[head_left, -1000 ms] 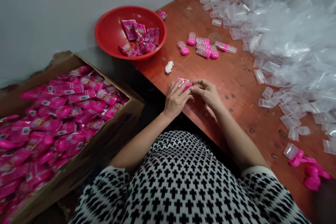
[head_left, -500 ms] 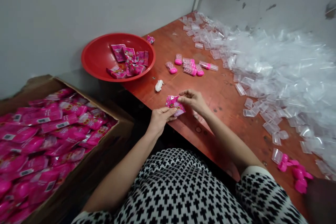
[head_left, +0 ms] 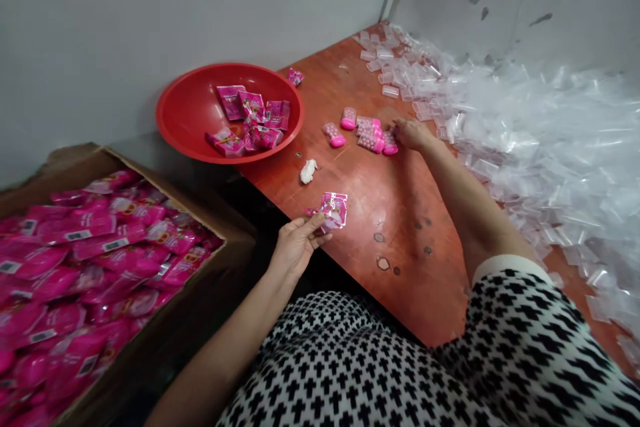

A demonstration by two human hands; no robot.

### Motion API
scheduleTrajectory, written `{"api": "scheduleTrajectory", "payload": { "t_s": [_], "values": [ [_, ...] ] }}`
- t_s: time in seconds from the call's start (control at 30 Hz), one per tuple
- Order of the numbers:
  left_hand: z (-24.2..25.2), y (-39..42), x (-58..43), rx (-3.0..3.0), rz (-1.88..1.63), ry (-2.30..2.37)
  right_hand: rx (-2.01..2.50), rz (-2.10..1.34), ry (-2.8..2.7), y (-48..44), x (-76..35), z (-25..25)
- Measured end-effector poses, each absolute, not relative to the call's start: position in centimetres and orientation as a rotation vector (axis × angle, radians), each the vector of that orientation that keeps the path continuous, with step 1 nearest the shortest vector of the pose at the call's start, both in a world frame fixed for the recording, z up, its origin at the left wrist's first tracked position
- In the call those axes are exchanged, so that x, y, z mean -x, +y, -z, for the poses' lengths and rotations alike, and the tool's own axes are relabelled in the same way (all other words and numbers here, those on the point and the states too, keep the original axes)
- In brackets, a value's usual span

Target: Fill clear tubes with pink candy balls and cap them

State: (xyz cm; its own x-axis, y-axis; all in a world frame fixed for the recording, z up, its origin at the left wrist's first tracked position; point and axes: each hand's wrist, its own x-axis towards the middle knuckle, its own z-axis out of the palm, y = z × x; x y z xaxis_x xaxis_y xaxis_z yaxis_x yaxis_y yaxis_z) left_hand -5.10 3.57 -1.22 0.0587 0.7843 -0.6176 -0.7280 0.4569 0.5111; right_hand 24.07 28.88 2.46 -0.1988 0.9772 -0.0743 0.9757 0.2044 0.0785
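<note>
My left hand [head_left: 295,240] pinches a small pink printed packet [head_left: 334,210] at the table's near edge. My right hand [head_left: 413,135] is stretched out over the table, its fingers curled down beside several small clear tubes [head_left: 370,140] with pink caps and pink beads inside. What those fingers hold, if anything, is hidden by the hand. One beaded tube [head_left: 349,118] and another capped tube [head_left: 334,135] lie a little to the left of the cluster. A crumpled white lump [head_left: 309,171] lies between the packet and the bowl.
A red bowl [head_left: 175,120] with several pink packets overhangs the table's left edge. Below it, an open cardboard box [head_left: 235,240] is full of pink packets. Heaped clear plastic tubes [head_left: 540,127] cover the right side. A crumpled pink packet [head_left: 295,77] lies behind the bowl.
My right hand has let go of the packet and moved forward and right to the beaded tubes, covering the longer tube there. My left hand keeps the packet. The view has shifted slightly.
</note>
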Motion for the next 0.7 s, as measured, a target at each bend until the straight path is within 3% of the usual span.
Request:
{"api": "scheduleTrajectory", "payload": {
  "t_s": [0.17, 0.3, 0.47, 0.7],
  "values": [
    [0.9, 3.7, 5.6, -0.086, -1.168, 0.927, -1.758, 0.196, 2.539, 22.7, -26.6, -2.4],
    [0.8, 3.7, 5.3, -0.138, -1.116, 0.951, -2.034, 0.389, 2.654, 15.6, -28.3, -2.4],
    [0.8, 3.2, 4.1, -0.131, -1.159, 0.953, -2.725, 0.000, 2.064, 12.6, -26.9, -2.6],
    [0.1, 2.1, 3.9, -0.091, -1.186, 0.918, -2.507, -0.040, 1.843, 14.1, -23.9, -2.6]
  ]
}}
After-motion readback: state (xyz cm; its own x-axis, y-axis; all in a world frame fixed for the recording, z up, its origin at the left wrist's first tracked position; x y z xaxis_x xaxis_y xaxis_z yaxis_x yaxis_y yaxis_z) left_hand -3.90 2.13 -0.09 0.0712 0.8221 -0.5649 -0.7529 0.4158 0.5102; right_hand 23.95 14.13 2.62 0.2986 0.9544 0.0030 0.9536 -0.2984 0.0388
